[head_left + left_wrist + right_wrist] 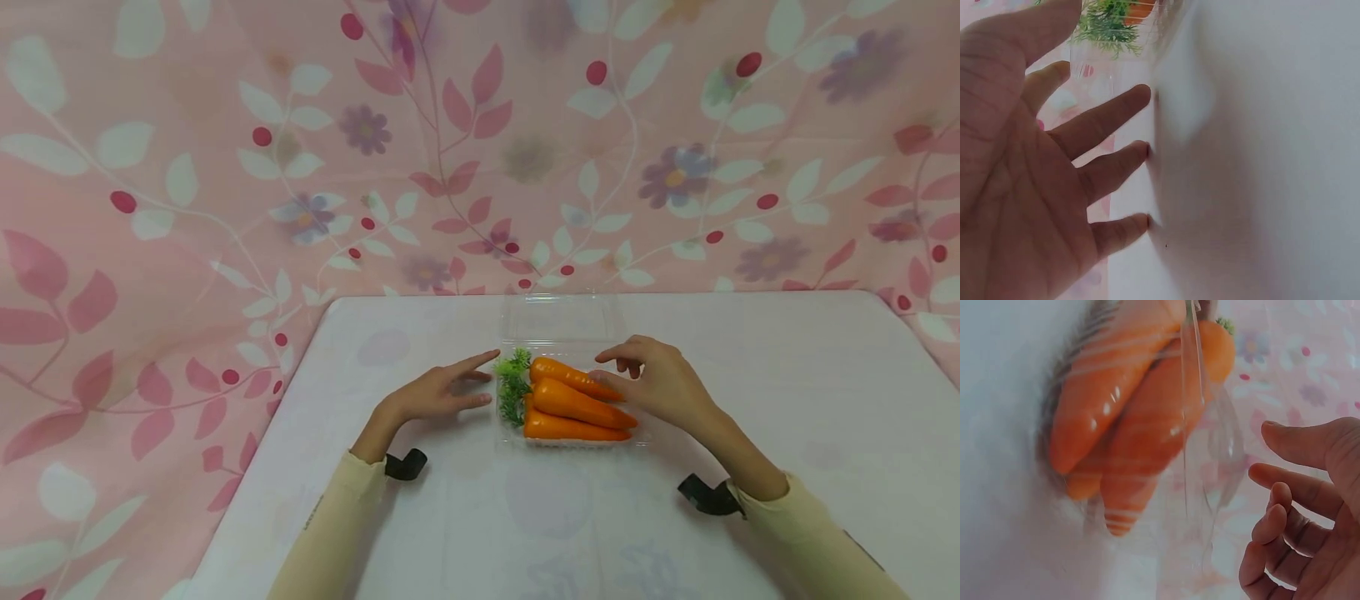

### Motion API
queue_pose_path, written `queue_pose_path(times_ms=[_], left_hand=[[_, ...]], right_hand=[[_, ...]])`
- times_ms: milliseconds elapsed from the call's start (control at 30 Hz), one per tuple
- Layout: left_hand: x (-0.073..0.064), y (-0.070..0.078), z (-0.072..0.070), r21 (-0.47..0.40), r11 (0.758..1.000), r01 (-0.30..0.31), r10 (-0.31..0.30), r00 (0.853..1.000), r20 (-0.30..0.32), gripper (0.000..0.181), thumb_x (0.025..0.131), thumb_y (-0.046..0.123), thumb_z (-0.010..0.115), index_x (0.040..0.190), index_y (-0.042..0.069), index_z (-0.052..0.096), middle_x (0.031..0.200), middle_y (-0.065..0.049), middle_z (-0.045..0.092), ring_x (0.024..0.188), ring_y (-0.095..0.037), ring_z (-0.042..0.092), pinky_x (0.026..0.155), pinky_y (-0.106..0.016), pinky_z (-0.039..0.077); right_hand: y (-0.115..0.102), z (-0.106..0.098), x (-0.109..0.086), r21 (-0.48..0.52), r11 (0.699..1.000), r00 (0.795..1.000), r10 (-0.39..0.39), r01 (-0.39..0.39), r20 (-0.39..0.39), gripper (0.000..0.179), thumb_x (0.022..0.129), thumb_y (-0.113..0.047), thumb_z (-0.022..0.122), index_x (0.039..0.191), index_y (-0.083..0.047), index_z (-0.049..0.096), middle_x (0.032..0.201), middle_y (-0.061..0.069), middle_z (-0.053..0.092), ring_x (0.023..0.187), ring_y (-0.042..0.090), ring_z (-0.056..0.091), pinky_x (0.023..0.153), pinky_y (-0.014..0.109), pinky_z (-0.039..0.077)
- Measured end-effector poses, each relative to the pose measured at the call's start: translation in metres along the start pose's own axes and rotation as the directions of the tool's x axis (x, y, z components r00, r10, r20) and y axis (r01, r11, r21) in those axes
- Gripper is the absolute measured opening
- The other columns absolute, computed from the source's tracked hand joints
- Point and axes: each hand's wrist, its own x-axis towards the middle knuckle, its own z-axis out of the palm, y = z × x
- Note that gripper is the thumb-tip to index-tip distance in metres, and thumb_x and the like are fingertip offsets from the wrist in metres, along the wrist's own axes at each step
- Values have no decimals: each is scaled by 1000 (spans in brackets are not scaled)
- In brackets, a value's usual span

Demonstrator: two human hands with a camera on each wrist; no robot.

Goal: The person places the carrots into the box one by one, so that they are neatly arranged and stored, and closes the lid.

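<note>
Three orange carrots (581,404) lie side by side in a clear plastic box (570,444), their green leafy tops (513,392) at its left end. The clear lid (558,319) is folded back behind the box. My left hand (431,394) is beside the left end with its fingers spread; in the left wrist view, several fingertips (1141,150) are right at the tabletop and nothing is in the palm. Over the right end of the box hovers my right hand (667,383), its fingers loosely bent. The right wrist view shows this hand (1310,512) holding nothing, apart from the box wall.
A white cloth (787,400) with faint prints covers the table. Behind it hangs a pink curtain (465,167) patterned with leaves and flowers. A black wrist mount (406,465) sticks out at the left sleeve, another black mount (709,496) at the right one.
</note>
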Motion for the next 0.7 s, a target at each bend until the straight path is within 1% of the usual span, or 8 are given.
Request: queue_pose_path(times_ms=[100, 200, 300, 367, 467, 533, 633, 700], left_hand=[[4, -4, -2, -46, 998, -44, 42, 998, -38, 67, 98, 39, 61, 156, 24, 32, 138, 1, 57, 130, -15, 49, 107, -47, 38], [10, -7, -5, -119, 990, -71, 62, 995, -81, 57, 101, 33, 59, 152, 16, 40, 142, -3, 55, 127, -16, 53, 105, -45, 41], [17, -10, -8, -172, 982, -77, 52, 988, -143, 50, 102, 30, 58, 147, 11, 48, 139, -7, 57, 124, -17, 56, 103, -42, 44], [23, -12, -11, -192, 978, -75, 37, 981, -193, 48, 102, 28, 58, 145, 9, 51, 135, -10, 60, 122, -18, 58, 101, -42, 45], [33, -14, -16, -182, 982, -55, 6, 965, -263, 46, 102, 29, 58, 142, 8, 54, 132, -12, 62, 118, -20, 60, 99, -43, 47], [40, -15, -19, -172, 984, -35, -18, 956, -294, 44, 102, 27, 57, 140, 6, 55, 131, -14, 62, 116, -23, 62, 98, -45, 47], [50, -15, -23, -148, 989, 26, -75, 938, -338, 42, 102, 28, 57, 138, 6, 58, 124, -13, 66, 109, -25, 65, 92, -45, 50], [56, -16, -25, -141, 988, 64, -112, 926, -361, 42, 103, 29, 56, 137, 6, 59, 117, -13, 69, 103, -27, 67, 85, -43, 52]], right_hand=[[8, -4, 4, -4, 1000, 998, -24, 24, -59, 23, 83, -22, 82, 102, -10, 77, 79, -3, 56, 72, 18, 51, 58, 28, 44], [16, -7, 7, -5, 1000, 994, -29, 29, -102, 23, 83, -23, 82, 102, -10, 77, 80, -2, 57, 72, 19, 52, 58, 29, 44], [25, -9, 10, 1, 1000, 993, -9, 9, -121, 22, 85, -23, 80, 102, -11, 77, 80, -2, 58, 73, 17, 53, 57, 28, 44], [30, -10, 13, 1, 1000, 993, 5, -5, -120, 21, 86, -23, 79, 103, -11, 77, 80, -1, 58, 72, 16, 53, 58, 28, 44], [37, -13, 17, 3, 1000, 993, 28, -28, -115, 23, 87, -24, 78, 105, -9, 76, 82, 0, 60, 74, 16, 55, 59, 29, 46], [41, -15, 21, 4, 999, 993, 43, -43, -110, 25, 88, -24, 77, 107, -8, 75, 84, 2, 62, 75, 18, 57, 61, 31, 47], [46, -17, 27, 10, 997, 992, 72, -71, -105, 28, 88, -24, 76, 110, -6, 74, 88, 6, 64, 77, 21, 58, 63, 33, 47], [50, -18, 31, 14, 996, 991, 87, -86, -103, 31, 89, -26, 76, 111, -5, 73, 91, 9, 65, 79, 24, 60, 65, 35, 48]])
